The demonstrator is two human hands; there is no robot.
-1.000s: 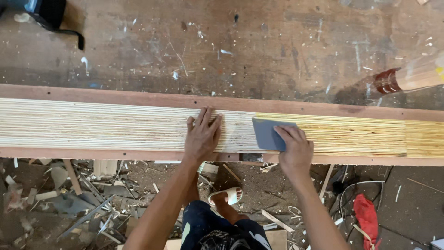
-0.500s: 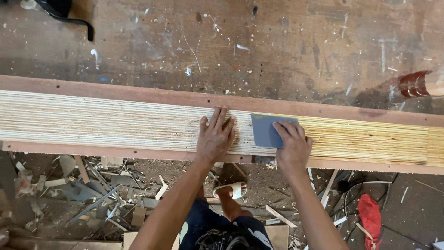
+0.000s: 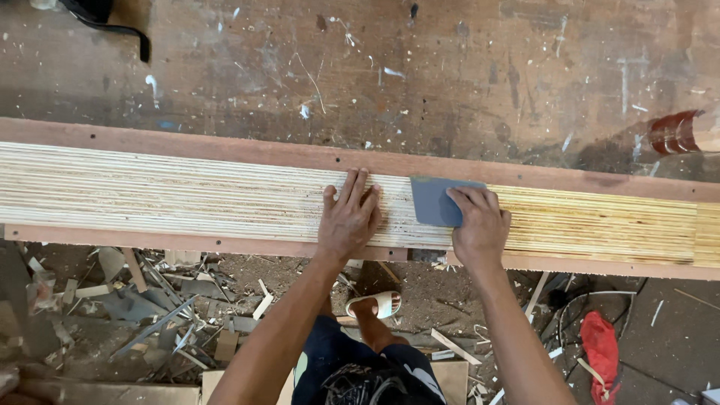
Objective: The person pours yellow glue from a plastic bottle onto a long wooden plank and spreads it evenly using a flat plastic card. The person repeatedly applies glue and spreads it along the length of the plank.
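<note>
The left hand (image 3: 349,221) is lying flat, palm down with its fingers spread, on the pale layered face of a long stack of plywood edges (image 3: 187,199) that is running across the whole view. The right hand (image 3: 478,225) is resting just beside it, its fingers pressing down flat on a grey-blue sanding pad (image 3: 433,199), which is sitting on the same striped surface, touching it, between the two hands and a little nearer the far edge. Neither hand is pinching anything; both are bearing down with open palms. The stack is sitting framed between two reddish-brown wooden rails (image 3: 225,150), one along the far side and one along the near side. To the right of the pad the layers are looking yellower than those on the left. Beyond the far rail a scratched, paint-flecked desk (image 3: 420,82) is carrying a dark red rounded object (image 3: 675,131) at its right edge. Below, on the floor (image 3: 247,277), wood offcuts and shavings (image 3: 150,315) are lying scattered, a foot in a pale sandal (image 3: 375,304) is standing among them, and a red cloth-like thing (image 3: 604,345) is lying near the right.
</note>
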